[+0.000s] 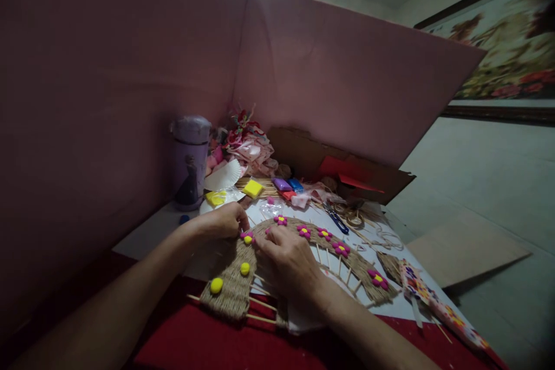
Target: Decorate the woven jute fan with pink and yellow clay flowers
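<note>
An arch woven from twine over thin sticks (232,289) lies flat before me. Several magenta clay flowers with yellow centres, such as one flower (341,248), run along its curve. On its left leg sit two plain yellow clay balls, the lower ball (216,285) being larger. My left hand (232,221), fingers curled down, is at the outer edge beside a partly petalled flower (247,239). From the other side my right hand (288,257) bends its fingers close to that flower, a bit of magenta showing at them. What either hand's fingertips hold is hidden.
A purple tumbler (191,165) stands at the left by the pink wall panel (329,75). Behind the arch lie yellow clay (252,188), a purple packet (282,184) and blue-handled scissors (337,219). A flower-patterned strip (442,303) rests at the right over red cloth.
</note>
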A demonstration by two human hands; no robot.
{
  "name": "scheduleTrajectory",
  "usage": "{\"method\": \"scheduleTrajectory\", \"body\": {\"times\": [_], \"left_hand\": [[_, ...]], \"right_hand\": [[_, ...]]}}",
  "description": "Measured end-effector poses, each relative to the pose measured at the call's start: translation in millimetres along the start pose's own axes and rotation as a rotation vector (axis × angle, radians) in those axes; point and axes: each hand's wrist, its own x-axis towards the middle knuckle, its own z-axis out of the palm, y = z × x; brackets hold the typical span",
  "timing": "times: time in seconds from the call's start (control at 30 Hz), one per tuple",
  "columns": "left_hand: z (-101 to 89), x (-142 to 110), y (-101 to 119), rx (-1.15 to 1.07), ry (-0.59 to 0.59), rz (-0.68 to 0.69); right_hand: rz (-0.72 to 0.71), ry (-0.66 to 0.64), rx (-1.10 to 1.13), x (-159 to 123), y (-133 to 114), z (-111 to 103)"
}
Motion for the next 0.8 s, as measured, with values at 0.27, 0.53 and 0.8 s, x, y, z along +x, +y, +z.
{"method": "scheduleTrajectory", "body": {"times": [0.27, 0.53, 0.8], "left_hand": [[1.6, 5.9, -8.6, -0.004, 0.018, 0.022], [1.5, 4.6, -7.8, 0.003, 0.032, 0.051], [0.9, 2.7, -4.2, 0.025, 0.037, 0.060]], "right_hand": [[-0.020, -0.029, 0.039, -0.5, -3.6, 0.4], [-0.002, -0.038, 0.071, -2.0, -1.8, -5.0], [0.205, 0.047, 0.314, 1.7, -0.1, -4.5]]}}
